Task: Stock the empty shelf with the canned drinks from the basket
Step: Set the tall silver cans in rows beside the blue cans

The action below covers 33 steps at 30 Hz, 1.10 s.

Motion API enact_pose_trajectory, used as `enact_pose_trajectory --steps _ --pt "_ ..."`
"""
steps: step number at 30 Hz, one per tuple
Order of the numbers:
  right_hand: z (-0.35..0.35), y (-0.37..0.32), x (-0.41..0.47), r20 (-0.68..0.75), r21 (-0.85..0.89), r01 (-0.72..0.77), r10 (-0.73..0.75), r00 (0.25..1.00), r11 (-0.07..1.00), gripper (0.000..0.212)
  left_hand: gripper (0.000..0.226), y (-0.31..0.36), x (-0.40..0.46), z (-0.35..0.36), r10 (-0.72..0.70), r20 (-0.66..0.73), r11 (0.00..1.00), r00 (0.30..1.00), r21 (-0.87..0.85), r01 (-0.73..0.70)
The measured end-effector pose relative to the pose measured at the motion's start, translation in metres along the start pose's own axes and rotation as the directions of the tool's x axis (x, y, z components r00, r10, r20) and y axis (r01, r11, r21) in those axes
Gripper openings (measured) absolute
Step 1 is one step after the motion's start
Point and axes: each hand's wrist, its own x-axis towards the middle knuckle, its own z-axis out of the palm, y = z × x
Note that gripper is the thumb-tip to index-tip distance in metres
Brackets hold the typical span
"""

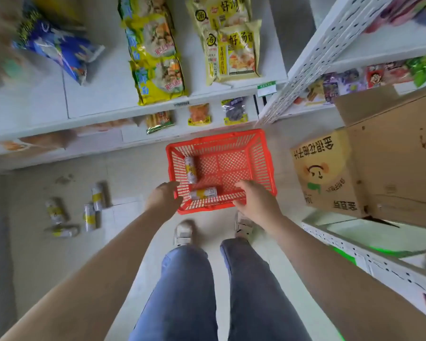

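**Reaching into the red basket for the last two cans**

I am looking down at the red basket (220, 168) on the floor, and I am reaching both arms toward it; my left hand (164, 196) is hanging by the near left corner and my right hand (255, 201) is at the near rim; my fingers are looking loose and a bit curled, and they are holding nothing.

Two cans are lying on their sides in the basket; one can (191, 169) is by the left wall, and the other can (203, 193) is by the near wall, between my hands; more cans (71, 211) are sitting on the floor to my left.

I am thinking the cans are hard, smooth and round, so they could be rolling or slipping; if full, they are feeling a bit heavy; I am guessing the best hold is around the middle.

The cans are silver with yellow labels, too blurry to read; the yellow bags (239, 49) on the shelf and the cardboard box (330, 173) are showing Chinese writing.
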Motion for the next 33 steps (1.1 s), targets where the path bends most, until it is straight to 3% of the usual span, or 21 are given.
enact_pose_trajectory --steps 5,22,33 --pt "0.041 0.042 0.074 0.092 -0.043 0.053 -0.049 0.995 0.998 0.045 0.043 0.002 0.054 0.059 -0.119 -0.012 0.984 0.993 -0.133 0.117" --pt "0.270 0.128 0.258 0.222 -0.016 0.098 -0.092 0.971 0.995 0.049 0.048 -0.071 0.277 0.226 -0.203 -0.045 0.968 0.978 -0.156 0.194" --pt "0.364 0.153 0.334 0.354 0.017 0.189 -0.183 0.917 0.982 0.063 0.049 -0.092 0.367 0.298 -0.331 -0.077 0.927 0.940 -0.212 0.309"
